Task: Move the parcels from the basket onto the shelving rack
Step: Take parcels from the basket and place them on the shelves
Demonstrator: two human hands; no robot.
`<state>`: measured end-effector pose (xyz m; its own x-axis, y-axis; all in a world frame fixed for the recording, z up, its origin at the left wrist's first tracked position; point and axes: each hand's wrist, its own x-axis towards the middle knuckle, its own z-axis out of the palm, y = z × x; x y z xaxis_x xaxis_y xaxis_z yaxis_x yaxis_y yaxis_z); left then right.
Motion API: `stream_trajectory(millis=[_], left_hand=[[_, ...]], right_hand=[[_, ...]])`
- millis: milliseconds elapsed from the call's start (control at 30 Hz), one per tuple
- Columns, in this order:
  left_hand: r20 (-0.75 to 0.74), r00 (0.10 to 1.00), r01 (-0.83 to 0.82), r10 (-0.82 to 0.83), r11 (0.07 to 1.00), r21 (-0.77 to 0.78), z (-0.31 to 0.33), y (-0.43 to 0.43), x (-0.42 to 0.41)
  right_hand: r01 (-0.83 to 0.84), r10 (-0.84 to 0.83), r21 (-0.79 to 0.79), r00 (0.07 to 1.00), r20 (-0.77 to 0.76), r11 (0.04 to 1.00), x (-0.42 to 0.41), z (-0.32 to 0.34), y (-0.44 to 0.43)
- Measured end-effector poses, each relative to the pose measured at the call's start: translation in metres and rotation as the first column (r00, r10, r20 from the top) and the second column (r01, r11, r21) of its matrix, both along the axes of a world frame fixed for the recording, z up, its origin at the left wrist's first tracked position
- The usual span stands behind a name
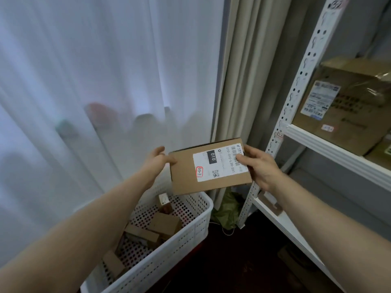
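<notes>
I hold a flat brown cardboard parcel (186, 176) with a white shipping label in the air above the white perforated basket (190, 235). My left hand (157, 163) grips its left edge, thumb on top. My right hand (261, 168) grips its right edge, thumb pressed on the label. Several small brown parcels (163, 225) lie in the basket below. The white metal shelving rack (330, 149) stands to the right of the parcel.
A large taped cardboard box (347, 106) sits on the rack's upper shelf. Sheer white curtains (105, 81) hang at left and a beige curtain (239, 81) behind the parcel. A green bag (228, 210) lies on the dark floor between basket and rack.
</notes>
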<state>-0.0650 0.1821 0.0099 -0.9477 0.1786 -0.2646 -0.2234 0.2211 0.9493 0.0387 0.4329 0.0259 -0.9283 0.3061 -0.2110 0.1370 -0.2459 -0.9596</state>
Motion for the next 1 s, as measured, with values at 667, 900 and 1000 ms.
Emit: stream_trajectory(millis=[667, 900, 1000], left_hand=[[0.109, 0.784, 0.606, -0.611, 0.791, 0.077, 0.004, 0.073, 0.013], [0.222, 0.599, 0.772, -0.769, 0.628, 0.096, -0.025, 0.123, 0.037], [0.225, 0.563, 0.796, -0.795, 0.595, 0.111, -0.031, 0.15, 0.063]], right_hand=[[0.152, -0.166, 0.161, 0.983, 0.074, 0.975, 0.044, 0.028, 0.047], [0.373, -0.379, 0.077, 0.921, 0.092, 0.925, 0.105, -0.007, 0.047], [0.441, -0.445, 0.062, 0.884, 0.14, 0.895, 0.143, -0.023, 0.05]])
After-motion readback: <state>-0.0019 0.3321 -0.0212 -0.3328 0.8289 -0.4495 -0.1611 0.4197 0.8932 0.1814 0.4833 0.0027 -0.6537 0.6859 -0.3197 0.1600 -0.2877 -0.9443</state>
